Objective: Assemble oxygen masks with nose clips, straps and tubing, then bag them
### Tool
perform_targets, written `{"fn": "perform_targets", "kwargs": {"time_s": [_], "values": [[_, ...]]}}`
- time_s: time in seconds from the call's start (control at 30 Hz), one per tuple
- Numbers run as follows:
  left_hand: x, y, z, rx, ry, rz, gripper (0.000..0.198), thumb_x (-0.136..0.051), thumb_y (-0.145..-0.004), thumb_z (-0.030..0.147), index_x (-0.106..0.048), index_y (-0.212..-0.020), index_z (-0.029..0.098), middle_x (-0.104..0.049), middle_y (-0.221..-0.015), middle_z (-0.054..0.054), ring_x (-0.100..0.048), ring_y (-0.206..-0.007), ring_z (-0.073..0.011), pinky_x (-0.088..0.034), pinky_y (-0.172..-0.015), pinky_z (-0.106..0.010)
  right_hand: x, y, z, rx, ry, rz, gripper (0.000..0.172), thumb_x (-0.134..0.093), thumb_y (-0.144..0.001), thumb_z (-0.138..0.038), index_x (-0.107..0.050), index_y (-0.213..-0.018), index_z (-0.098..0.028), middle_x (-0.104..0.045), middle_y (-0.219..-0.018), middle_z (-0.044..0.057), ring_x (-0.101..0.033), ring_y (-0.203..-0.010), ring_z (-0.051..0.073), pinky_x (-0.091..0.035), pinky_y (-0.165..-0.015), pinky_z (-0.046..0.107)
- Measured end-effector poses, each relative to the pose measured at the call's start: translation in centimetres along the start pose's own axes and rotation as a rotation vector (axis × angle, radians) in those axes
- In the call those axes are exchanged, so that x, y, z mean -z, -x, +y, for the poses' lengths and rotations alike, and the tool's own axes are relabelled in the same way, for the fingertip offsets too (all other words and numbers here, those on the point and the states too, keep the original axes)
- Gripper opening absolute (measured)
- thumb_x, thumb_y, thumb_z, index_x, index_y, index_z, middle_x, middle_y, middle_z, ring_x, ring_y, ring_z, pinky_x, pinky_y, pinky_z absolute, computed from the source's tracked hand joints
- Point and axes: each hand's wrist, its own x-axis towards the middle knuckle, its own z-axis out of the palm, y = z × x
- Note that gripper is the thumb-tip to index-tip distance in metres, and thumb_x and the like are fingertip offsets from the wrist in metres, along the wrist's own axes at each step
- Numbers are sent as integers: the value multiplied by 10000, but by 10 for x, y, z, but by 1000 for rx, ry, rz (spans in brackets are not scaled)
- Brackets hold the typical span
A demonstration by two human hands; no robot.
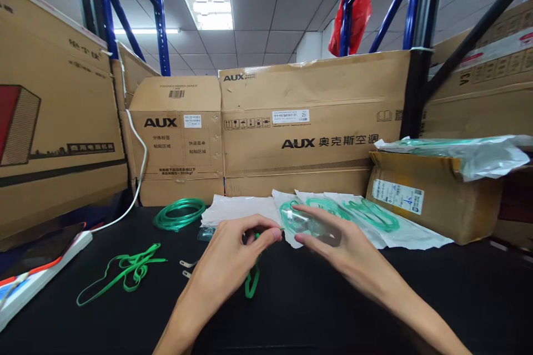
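Note:
My left hand (231,258) pinches a green elastic strap (251,282) that hangs down from its fingertips over the black table (316,310). My right hand (333,241) holds a clear plastic mask (302,223) with green tubing inside, just right of the left hand's fingers. The strap and the mask meet between the two hands. Behind them lie several white packets with green tubing (366,215).
A coil of green tubing (179,214) and loose green straps (125,272) lie at left, two small metal clips (188,267) near them. An open carton with bagged parts (433,194) stands at right. Large AUX cartons (308,122) wall the back. A white cable (139,177) hangs left.

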Motion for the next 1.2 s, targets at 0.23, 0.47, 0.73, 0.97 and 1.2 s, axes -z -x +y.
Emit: {"fn": "perform_targets", "kwargs": {"time_s": [0.23, 0.47, 0.73, 0.97, 1.2], "values": [[-1, 1, 1, 22, 19, 82, 167, -666, -962, 373, -817, -1018, 331, -772, -863, 74, -521, -668, -158, -374, -652, -272, 3, 6, -16, -63, -395, 23, 490, -695, -918, -520, -664, -1359, -308, -718, -1320, 65, -765, -984, 263, -607, -941, 477], [-2, 0, 0, -32, 29, 62, 168, -674, -973, 379, -824, -947, 308, -806, -942, 79, -605, -783, -168, -409, -703, -269, -1, 12, -20, -28, -544, 66, 363, -754, -907, -483, -723, -1253, -376, -692, -1382, 14, -685, -1215, 244, -619, -960, 368], [-2, 1, 1, -41, 19, 43, 155, -682, -970, 357, -825, -936, 310, -811, -940, 74, -634, -820, -179, -404, -701, -276, -2, 11, -25, 27, -383, 160, 377, -774, -875, -478, -737, -1225, -340, -734, -1335, 9, -686, -1220, 245, -573, -1050, 389], [-3, 3, 1, -58, 10, 19, 160, -677, -970, 350, -826, -927, 309, -809, -925, 67, -604, -785, -182, -385, -678, -284, -3, 12, -31, 65, -295, 171, 376, -749, -879, -432, -734, -1229, -292, -756, -1324, 30, -725, -1180, 256, -652, -930, 356], [-2, 1, 0, -49, 1, 23, 158, -678, -963, 366, -827, -940, 318, -807, -927, 62, -582, -766, -184, -382, -673, -283, -7, 12, -26, 73, -350, 194, 367, -770, -873, -400, -728, -1228, -314, -746, -1344, 14, -677, -1266, 238, -611, -1013, 347]]}}
